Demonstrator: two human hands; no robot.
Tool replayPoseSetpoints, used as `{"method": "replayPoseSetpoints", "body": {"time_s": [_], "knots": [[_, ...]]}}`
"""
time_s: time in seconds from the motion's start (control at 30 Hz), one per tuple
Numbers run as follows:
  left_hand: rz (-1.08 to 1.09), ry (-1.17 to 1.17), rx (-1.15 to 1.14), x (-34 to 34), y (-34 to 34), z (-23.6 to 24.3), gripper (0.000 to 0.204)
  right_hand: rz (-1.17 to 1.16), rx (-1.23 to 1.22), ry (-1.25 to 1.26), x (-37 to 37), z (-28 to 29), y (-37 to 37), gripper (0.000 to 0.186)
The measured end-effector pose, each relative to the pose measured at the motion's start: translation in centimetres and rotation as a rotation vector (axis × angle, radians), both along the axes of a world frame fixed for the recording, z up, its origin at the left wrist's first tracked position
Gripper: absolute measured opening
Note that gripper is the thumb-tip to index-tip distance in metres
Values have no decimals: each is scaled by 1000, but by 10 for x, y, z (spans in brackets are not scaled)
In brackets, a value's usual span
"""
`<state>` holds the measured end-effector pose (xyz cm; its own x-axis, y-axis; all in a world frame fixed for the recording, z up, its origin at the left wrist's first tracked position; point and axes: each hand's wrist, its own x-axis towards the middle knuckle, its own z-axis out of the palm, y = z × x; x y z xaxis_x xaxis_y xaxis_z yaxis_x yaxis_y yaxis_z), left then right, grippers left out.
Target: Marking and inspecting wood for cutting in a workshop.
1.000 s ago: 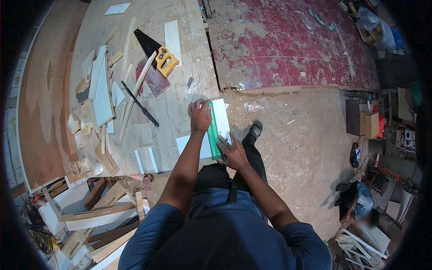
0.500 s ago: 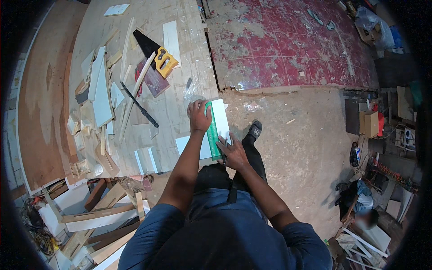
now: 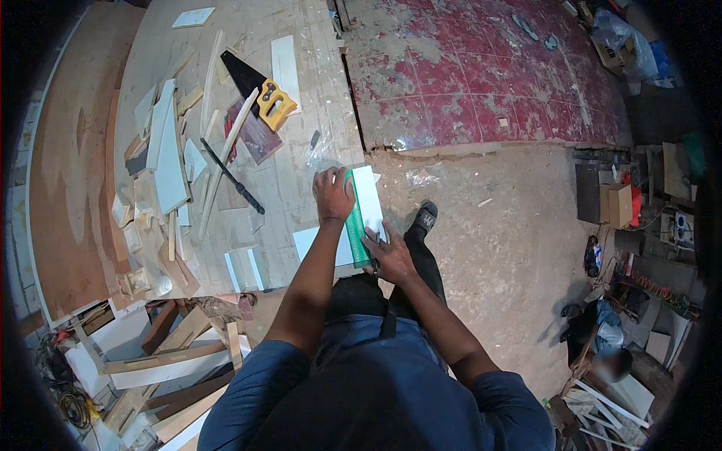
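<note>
A white board [image 3: 368, 197] sticks out over the right edge of the worktable, in front of me. Along its left side lies a long green strip [image 3: 357, 242], flat like a ruler, with pale markings. My left hand [image 3: 335, 194] is closed over the far end of the strip and board, fingers bent over the far side. My right hand [image 3: 389, 255] rests on the near end, touching the board and strip. A slim dark tool shows between its fingers, too small to name. Another white piece [image 3: 316, 244] lies flat just left of the strip.
A yellow-handled handsaw [image 3: 277, 104], a black rod-like tool [image 3: 233, 177] and several offcuts [image 3: 162, 146] lie on the worktable [image 3: 301, 207]. Scrap wood [image 3: 165, 361] is heaped at lower left. At right, a person [image 3: 605, 338] is beside more scraps. Red tiled floor [image 3: 489, 83] lies beyond.
</note>
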<state>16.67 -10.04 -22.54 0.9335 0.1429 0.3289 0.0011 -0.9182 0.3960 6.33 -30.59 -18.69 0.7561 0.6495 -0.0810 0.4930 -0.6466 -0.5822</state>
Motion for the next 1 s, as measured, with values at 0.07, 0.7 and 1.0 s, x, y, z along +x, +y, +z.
{"method": "replayPoseSetpoints", "body": {"time_s": [0.07, 0.7, 1.0], "knots": [[4, 9, 2, 1, -4, 3, 26, -6, -2, -6, 0, -2, -2, 81], [58, 154, 65, -1, -3, 13, 30, -554, 677, 441, 62, 4, 19, 26], [38, 148, -9, -1, 0, 3, 32, -564, 707, 499, 70, -24, 29, 16]]}}
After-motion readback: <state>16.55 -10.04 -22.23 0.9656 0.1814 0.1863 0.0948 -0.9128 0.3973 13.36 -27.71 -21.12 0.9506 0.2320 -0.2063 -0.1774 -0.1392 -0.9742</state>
